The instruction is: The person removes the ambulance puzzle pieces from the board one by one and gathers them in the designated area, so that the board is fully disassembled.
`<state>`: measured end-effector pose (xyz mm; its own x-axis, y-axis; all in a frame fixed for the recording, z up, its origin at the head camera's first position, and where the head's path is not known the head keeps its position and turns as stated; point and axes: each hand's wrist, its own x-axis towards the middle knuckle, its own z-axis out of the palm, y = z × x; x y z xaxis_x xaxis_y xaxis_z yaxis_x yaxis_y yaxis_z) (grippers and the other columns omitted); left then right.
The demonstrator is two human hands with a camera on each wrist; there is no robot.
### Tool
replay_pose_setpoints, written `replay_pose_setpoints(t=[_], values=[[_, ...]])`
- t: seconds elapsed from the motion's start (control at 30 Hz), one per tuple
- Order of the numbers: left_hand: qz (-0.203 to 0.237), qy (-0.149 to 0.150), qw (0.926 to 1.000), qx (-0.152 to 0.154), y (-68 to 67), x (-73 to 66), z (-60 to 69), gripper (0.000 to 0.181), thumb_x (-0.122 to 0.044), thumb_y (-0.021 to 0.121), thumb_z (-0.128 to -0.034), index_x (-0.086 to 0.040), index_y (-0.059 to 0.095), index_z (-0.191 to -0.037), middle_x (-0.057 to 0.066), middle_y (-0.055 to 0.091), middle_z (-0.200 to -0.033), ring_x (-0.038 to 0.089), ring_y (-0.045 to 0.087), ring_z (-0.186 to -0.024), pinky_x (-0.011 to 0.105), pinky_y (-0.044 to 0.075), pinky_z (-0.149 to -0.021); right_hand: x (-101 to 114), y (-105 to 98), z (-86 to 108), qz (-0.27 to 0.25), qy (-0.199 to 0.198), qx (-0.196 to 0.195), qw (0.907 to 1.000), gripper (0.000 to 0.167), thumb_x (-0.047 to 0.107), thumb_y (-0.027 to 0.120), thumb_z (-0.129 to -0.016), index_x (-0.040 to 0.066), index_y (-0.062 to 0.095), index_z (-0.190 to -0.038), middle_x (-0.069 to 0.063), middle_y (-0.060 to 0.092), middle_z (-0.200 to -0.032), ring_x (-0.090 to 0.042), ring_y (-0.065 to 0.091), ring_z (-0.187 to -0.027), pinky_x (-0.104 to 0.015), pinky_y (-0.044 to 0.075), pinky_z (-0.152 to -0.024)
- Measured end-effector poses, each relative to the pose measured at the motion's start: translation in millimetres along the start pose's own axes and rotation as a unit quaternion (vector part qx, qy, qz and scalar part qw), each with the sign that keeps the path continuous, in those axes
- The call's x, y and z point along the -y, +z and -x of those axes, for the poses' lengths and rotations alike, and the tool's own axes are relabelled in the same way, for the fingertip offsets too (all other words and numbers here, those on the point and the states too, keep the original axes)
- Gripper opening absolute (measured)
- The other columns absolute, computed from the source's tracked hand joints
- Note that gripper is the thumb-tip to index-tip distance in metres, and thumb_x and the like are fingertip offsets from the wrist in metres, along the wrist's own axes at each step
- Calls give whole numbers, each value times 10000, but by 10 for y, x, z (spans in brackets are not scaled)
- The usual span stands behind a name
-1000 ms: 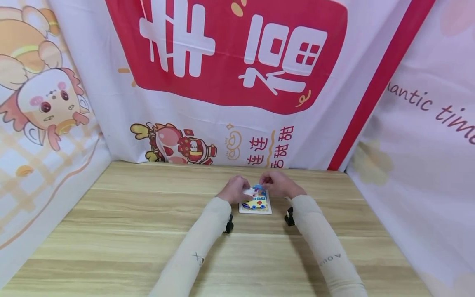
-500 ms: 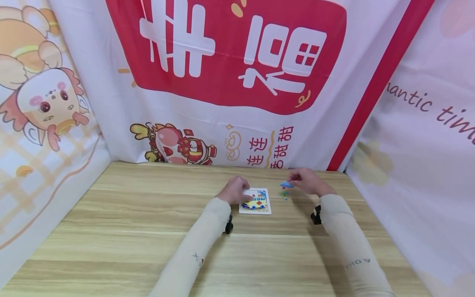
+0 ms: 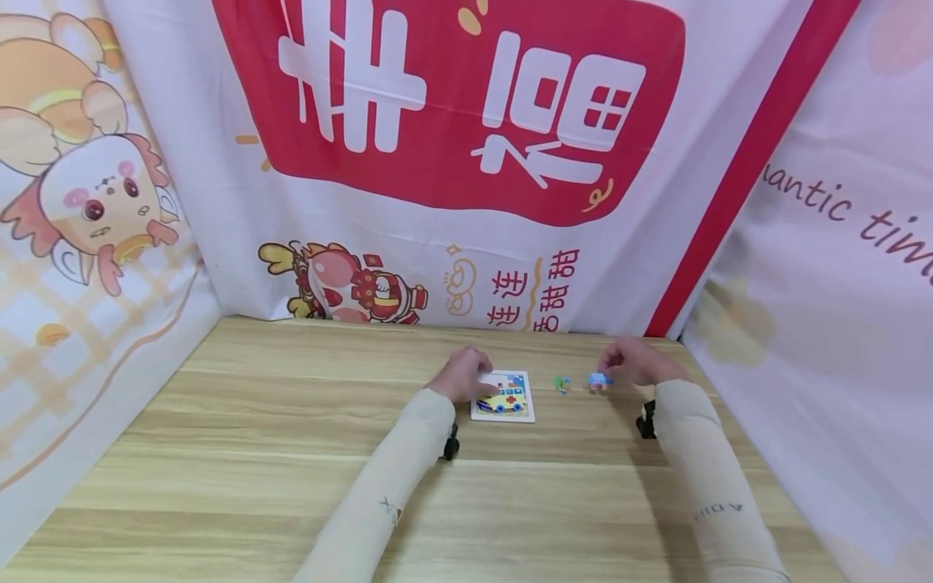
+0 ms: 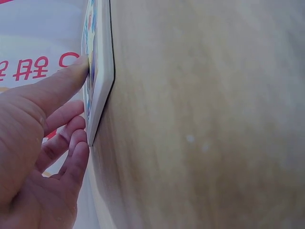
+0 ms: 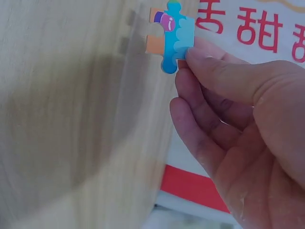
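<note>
A white-edged puzzle board (image 3: pixel 521 416) with a yellow vehicle picture lies on the table. My left hand (image 3: pixel 462 374) is at its left side; in the left wrist view the thumb of that hand (image 4: pixel 43 129) presses on the face of the board (image 4: pixel 104 71), with the other fingers at its edge. To the right of the board, my right hand (image 3: pixel 636 361) pinches a blue jigsaw piece (image 3: pixel 599 379). The right wrist view shows this piece (image 5: pixel 180 38), blue with orange tabs, between the thumb and fingers of the hand (image 5: pixel 238 109).
A small green piece (image 3: pixel 562 384) lies on the wooden table (image 3: pixel 466 502) between the board and my right hand. A printed cloth (image 3: pixel 452 186) hangs behind the table's back edge, with more cloth at both sides. Each wrist carries a black device.
My right hand has moved from the board to the right, taking the blue piece along. The green piece now lies apart from it. My left hand stays at the board.
</note>
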<state>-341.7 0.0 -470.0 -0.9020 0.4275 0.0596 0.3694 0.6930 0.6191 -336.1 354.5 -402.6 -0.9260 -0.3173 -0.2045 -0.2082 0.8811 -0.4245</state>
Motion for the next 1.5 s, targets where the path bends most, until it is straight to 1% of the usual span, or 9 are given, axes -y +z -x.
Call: replay_pose_setpoints(t=[0.2, 0.3, 0.37, 0.57, 0.7, 0.97, 1.17, 1.3, 1.5], values=[[-30, -2, 10000, 13, 8, -12, 1, 443, -223, 888, -862, -7, 737, -1219, 120, 700, -1221, 266, 637, -1144, 417, 542, -1080, -164, 106, -47, 85, 431, -90, 9990, 107, 83, 636, -1019, 113, 735, -994, -45, 709, -975, -219, 588, -936, -365, 525, -839], [-54, -41, 10000, 32, 4, -11, 7, 451, -226, 891, -858, -9, 735, -1220, 116, 700, -1225, 262, 638, -1144, 412, 546, -1078, -232, 172, -83, 77, 318, -273, 9991, 120, 63, 648, -1015, 115, 752, -986, -44, 725, -979, -225, 594, -945, -381, 534, -861], [-47, -55, 10000, 28, 3, -5, 8, 454, -225, 892, -856, -6, 735, -1221, 118, 700, -1226, 263, 637, -1146, 411, 546, -1079, -262, 212, -95, 26, 120, -356, 9993, 126, 28, 651, -1007, 84, 760, -982, -65, 738, -968, -233, 598, -932, -380, 541, -853], [12, -3, 10000, 26, 9, 6, 11, 465, -215, 896, -847, 8, 730, -1219, 133, 702, -1230, 271, 635, -1144, 416, 545, -1079, -318, 324, -104, -170, -68, -581, 9981, 117, 10, 665, -1004, 53, 771, -978, -69, 746, -946, -201, 601, -916, -329, 533, -838], [-64, 13, 10000, 26, 21, 11, 3, 456, -227, 895, -850, -1, 735, -1212, 123, 703, -1224, 258, 633, -1137, 405, 545, -1076, -336, 364, -120, -133, -209, -706, 9972, 109, 11, 671, -1000, 40, 773, -974, -71, 750, -942, -190, 617, -921, -346, 542, -848], [-36, -41, 10000, 37, 18, 22, -10, 458, -223, 893, -855, -6, 730, -1224, 119, 699, -1232, 262, 638, -1151, 408, 544, -1084, -315, 368, -134, -138, -193, -685, 9974, 89, 19, 684, -998, 32, 772, -988, -89, 745, -945, -213, 615, -912, -357, 556, -843], [-16, -88, 9999, 66, 20, 20, -5, 463, -227, 889, -859, -10, 727, -1234, 117, 694, -1245, 259, 631, -1157, 409, 537, -1093, -289, 364, -130, -72, -32, -568, 9984, 83, 39, 689, -1004, 43, 772, -1006, -79, 742, -958, -215, 613, -926, -387, 566, -878], [7, -84, 9999, 58, 8, 6, 6, 456, -211, 889, -858, -1, 726, -1229, 126, 696, -1240, 272, 630, -1161, 421, 534, -1095, -220, 328, -120, 9, 49, -512, 9987, 81, 55, 679, -1013, 49, 759, -1016, -76, 727, -968, -210, 608, -923, -381, 564, -864], [51, -106, 9999, 51, -12, -15, 18, 446, -206, 885, -862, -5, 727, -1228, 126, 695, -1247, 279, 627, -1178, 428, 528, -1105, 12, 308, -175, 412, -268, -424, 9979, 74, 112, 703, -1006, 68, 759, -985, -39, 741, -922, -154, 624, -853, -343, 563, -805]])
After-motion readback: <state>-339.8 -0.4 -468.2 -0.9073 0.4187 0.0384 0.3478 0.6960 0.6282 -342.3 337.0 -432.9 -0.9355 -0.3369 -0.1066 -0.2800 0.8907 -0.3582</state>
